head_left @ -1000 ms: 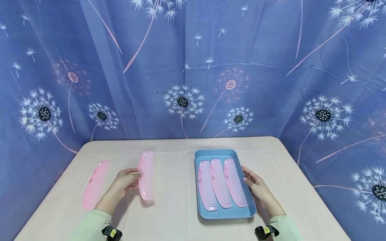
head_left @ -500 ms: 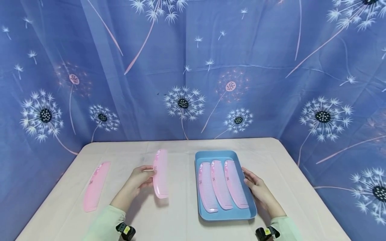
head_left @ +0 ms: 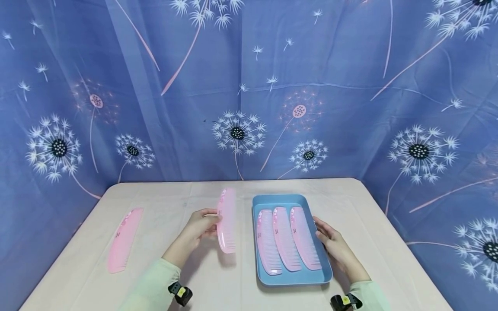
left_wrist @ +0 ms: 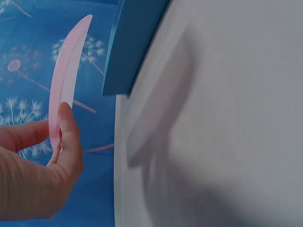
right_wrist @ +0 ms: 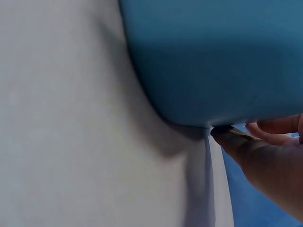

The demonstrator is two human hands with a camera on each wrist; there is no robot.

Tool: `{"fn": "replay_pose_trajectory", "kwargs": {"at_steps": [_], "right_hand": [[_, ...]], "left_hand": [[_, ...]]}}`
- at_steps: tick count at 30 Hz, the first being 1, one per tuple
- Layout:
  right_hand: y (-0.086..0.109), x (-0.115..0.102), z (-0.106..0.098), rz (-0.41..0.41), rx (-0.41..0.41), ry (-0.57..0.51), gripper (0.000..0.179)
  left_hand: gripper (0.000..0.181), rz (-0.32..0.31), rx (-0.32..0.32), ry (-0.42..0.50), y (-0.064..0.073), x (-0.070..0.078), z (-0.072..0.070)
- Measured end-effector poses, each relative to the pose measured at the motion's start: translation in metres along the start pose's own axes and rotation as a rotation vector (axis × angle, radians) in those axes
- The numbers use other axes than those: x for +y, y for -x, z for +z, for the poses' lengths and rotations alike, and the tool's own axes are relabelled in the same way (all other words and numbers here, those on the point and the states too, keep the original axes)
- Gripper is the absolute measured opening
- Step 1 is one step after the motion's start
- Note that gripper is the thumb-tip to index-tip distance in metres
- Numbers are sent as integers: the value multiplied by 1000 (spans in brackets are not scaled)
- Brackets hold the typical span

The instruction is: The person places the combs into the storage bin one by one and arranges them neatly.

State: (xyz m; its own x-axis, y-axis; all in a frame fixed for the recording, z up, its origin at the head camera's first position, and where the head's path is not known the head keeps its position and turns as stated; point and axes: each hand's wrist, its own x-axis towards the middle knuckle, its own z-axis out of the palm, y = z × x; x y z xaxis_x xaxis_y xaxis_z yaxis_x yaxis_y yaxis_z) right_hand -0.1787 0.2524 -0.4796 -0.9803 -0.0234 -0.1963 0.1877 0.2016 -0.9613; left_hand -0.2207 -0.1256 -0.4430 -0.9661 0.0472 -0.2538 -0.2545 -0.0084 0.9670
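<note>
My left hand [head_left: 202, 226] pinches a pink comb [head_left: 227, 221] by its curved back, thumb on one face. The comb stands above the table, left of the blue tray [head_left: 280, 199], its teeth toward the tray. In the left wrist view the comb [left_wrist: 71, 71] is edge-on, its shadow falling on the table. Three pink combs [head_left: 285, 239] lie side by side in the tray. My right hand [head_left: 338, 248] rests its fingers against the tray's right outer wall. The right wrist view shows the fingertips at that wall [right_wrist: 213, 85], low near the table.
Another pink comb [head_left: 124, 241] lies on the table's left side. The table has a pale cover [head_left: 210, 285]. A blue dandelion-print curtain [head_left: 186, 129] hangs behind it and along both sides.
My left hand has carried the comb rightward, from near the left comb to close by the tray. My right hand, the tray and the combs in it have stayed put.
</note>
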Motion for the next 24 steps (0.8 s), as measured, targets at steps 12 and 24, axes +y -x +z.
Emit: {"fn": "replay_pose_trajectory", "kwargs": {"at_steps": [12, 24], "right_hand": [[0, 0, 0, 3, -3, -2, 52], [1, -1, 1, 4, -2, -7, 52]], "left_hand": [[31, 30, -61, 17, -2, 4, 43], [35, 46, -185, 46, 0, 1, 81]]}}
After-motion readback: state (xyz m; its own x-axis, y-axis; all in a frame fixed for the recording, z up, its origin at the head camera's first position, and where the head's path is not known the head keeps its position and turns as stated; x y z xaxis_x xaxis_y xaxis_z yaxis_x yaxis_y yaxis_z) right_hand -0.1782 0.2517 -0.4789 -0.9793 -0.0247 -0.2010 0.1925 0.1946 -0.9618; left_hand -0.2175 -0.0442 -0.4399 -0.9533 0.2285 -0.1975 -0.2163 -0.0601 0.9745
